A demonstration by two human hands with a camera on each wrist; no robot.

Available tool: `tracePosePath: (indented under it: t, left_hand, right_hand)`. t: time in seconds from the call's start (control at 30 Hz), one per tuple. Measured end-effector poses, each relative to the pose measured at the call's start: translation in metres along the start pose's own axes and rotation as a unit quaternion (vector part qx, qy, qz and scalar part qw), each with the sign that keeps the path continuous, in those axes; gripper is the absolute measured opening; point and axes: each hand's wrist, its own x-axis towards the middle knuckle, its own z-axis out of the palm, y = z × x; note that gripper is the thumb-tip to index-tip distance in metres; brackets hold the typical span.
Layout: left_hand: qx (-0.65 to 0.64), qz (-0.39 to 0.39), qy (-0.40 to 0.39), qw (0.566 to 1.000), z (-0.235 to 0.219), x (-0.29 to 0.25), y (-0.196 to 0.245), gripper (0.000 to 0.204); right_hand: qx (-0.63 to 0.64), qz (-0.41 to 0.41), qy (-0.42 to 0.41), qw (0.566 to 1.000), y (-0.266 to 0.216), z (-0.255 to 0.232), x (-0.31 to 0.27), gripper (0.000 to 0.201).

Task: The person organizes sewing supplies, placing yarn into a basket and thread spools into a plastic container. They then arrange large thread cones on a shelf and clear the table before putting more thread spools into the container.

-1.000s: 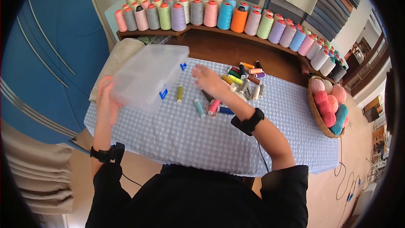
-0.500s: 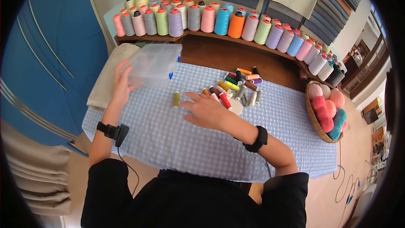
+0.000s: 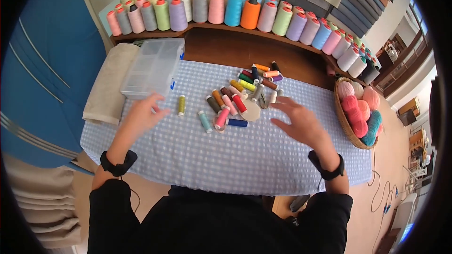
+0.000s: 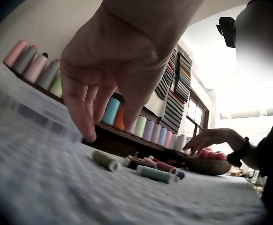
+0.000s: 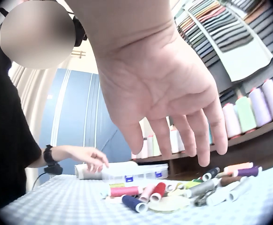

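A clear plastic box with blue latches lies at the table's left, partly beside a folded beige cloth. The left hand hovers just in front of it, fingers loosely bent, holding nothing. An olive thread spool stands apart to that hand's right, also visible in the left wrist view as a green spool. Small spools, among them a red spool and a navy spool, lie in a loose pile mid-table around a round pale disc. Right of the pile the right hand is raised, its fingers extended and empty.
Large thread cones line a raised wooden shelf behind the table. A wicker basket of yarn balls stands at the right edge. The folded beige cloth lies at the left, and checked cloth covers the table.
The box has moved down onto the table's left side and the left hand has let go of it. The right hand has moved from left of the pile to its right.
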Motion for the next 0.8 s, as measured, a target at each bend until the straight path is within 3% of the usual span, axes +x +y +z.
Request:
tracePosePath:
  t: [0.03,0.13,0.2,0.27,0.33,0.37,0.4,0.43,0.47,0.53,0.63,0.8]
  left_hand:
    - [-0.026,0.035,-0.064,0.997,0.006,-0.003,0.008,0.047]
    - [-0.056,0.047,-0.109,0.991,0.017,0.004,0.022,0.048]
    - [-0.074,0.038,-0.135,0.987,0.025,0.014,0.018,0.047]
    - [-0.091,0.03,-0.162,0.982,0.036,0.027,0.012,0.046]
    - [-0.129,0.021,-0.166,0.977,0.043,0.038,0.008,0.042]
    - [-0.129,0.024,-0.168,0.977,0.045,0.04,0.012,0.042]
    - [-0.127,0.057,-0.15,0.979,0.046,0.041,0.016,0.04]
    - [-0.124,0.09,-0.129,0.98,0.047,0.043,0.02,0.038]
    - [-0.124,0.093,-0.128,0.98,0.049,0.045,0.022,0.038]
    - [-0.139,0.124,-0.11,0.976,0.053,0.048,0.026,0.036]
    - [-0.132,0.123,-0.165,0.97,0.047,0.042,0.038,0.035]
    - [-0.144,0.152,-0.155,0.965,0.047,0.035,0.033,0.038]
  right_hand:
    - [-0.015,0.052,0.023,0.998,0.011,-0.011,-0.01,0.03]
    - [-0.077,0.194,0.139,0.968,0.08,-0.042,-0.054,0.028]
    - [-0.12,0.324,0.28,0.895,0.123,-0.067,-0.095,0.027]
    - [-0.278,0.404,0.333,0.806,0.174,-0.077,-0.153,0.037]
    - [-0.345,0.526,0.35,0.695,0.24,-0.066,-0.216,0.056]
    - [-0.346,0.528,0.351,0.692,0.249,-0.06,-0.229,0.056]
    - [-0.133,0.62,0.36,0.684,0.254,-0.055,-0.239,0.065]
    - [0.089,0.678,0.35,0.64,0.258,-0.051,-0.247,0.075]
    - [0.253,0.639,0.354,0.634,0.26,-0.045,-0.256,0.086]
    - [0.421,0.557,0.364,0.616,0.239,-0.042,-0.251,0.074]
    - [0.497,0.487,0.441,0.567,0.267,-0.025,-0.26,0.059]
    - [0.566,0.425,0.413,0.573,0.256,-0.035,-0.257,0.038]
